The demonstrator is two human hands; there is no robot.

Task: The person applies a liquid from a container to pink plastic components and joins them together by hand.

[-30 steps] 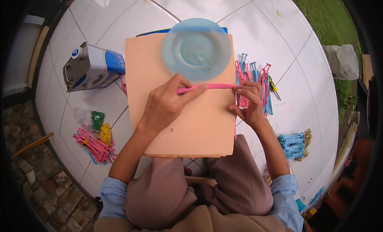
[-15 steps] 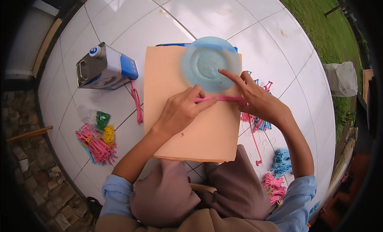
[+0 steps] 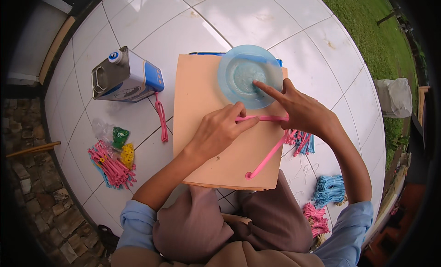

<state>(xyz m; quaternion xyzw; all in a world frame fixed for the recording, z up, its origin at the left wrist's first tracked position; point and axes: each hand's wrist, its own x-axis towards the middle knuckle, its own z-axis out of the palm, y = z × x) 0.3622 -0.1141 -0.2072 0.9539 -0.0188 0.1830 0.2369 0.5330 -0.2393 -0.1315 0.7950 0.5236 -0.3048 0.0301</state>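
A long pink strip (image 3: pixel 268 159) runs between my hands above a peach-coloured board (image 3: pixel 202 92). My left hand (image 3: pixel 213 131) pinches its left end between thumb and fingers. With thumb and lower fingers, my right hand (image 3: pixel 308 111) grips the strip farther right, where it bends. The loose tail slants back over the board and ends in a small round eyelet. My right index finger is stretched out, its tip in a translucent blue plate (image 3: pixel 224 83) at the board's far side. Something clear and wet-looking lies in the plate's middle.
Left of the board stands a rectangular metal can (image 3: pixel 133 78), beside a folded pink strip (image 3: pixel 161 117). Nearer are a bundle of pink strips (image 3: pixel 112 166) and small bags of green (image 3: pixel 120 137) and yellow pieces (image 3: pixel 127 156). Blue (image 3: pixel 328 190) and pink bundles (image 3: pixel 316 218) lie at right.
The strip's loose tail has swung from beyond the board's right edge onto the board. My right index fingertip stays in the plate, and both hands keep their hold. The whole view has shifted slightly.
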